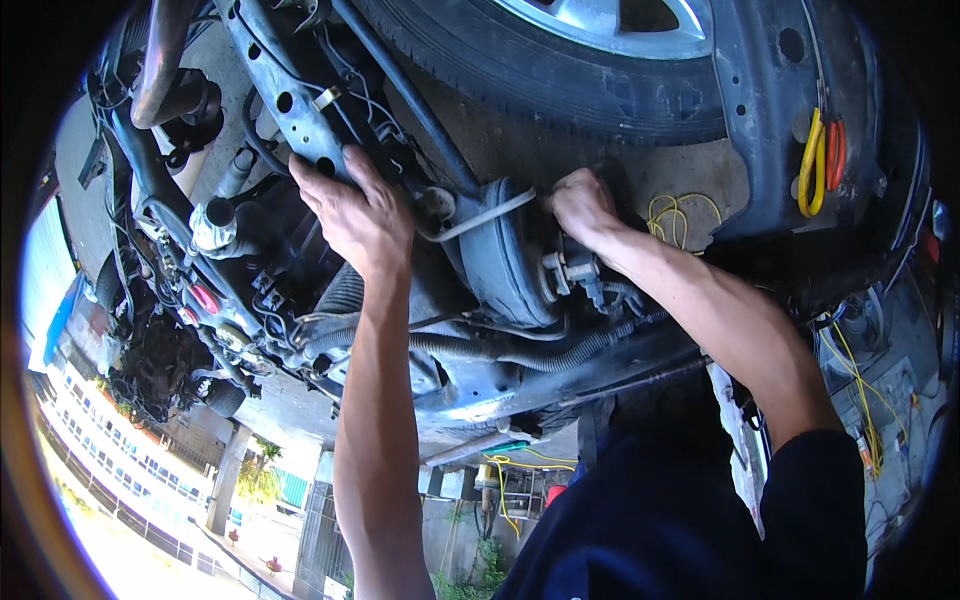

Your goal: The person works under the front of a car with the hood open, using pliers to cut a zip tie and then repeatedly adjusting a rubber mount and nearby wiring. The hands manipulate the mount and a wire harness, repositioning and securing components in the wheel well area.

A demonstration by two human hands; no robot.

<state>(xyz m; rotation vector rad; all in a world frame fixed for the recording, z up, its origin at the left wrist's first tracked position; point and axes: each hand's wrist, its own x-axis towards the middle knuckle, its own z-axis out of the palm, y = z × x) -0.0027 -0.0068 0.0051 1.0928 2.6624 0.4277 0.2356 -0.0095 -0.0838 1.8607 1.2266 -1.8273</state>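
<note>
My left hand (365, 215) rests with its fingers stretched and apart at the lower end of a dark metal frame rail (285, 100) with round holes. My right hand (583, 200) is closed beside a round black canister (505, 255). Its fingers curl in behind the wrist, so what they hold, if anything, is hidden. A grey bent tube (490, 215) crosses the canister and ends close to that hand. Below the right forearm, a small valve-like fitting (575, 272) sits on the canister's side.
A large tyre (600, 95) with a silver wheel stands beyond my right hand. Yellow-handled and orange-handled pliers (822, 165) hang on the dark body panel. Corrugated hose (540, 358) runs below the canister. Thin yellow wire (680, 215) lies near the tyre. Exposed vehicle parts fill the left.
</note>
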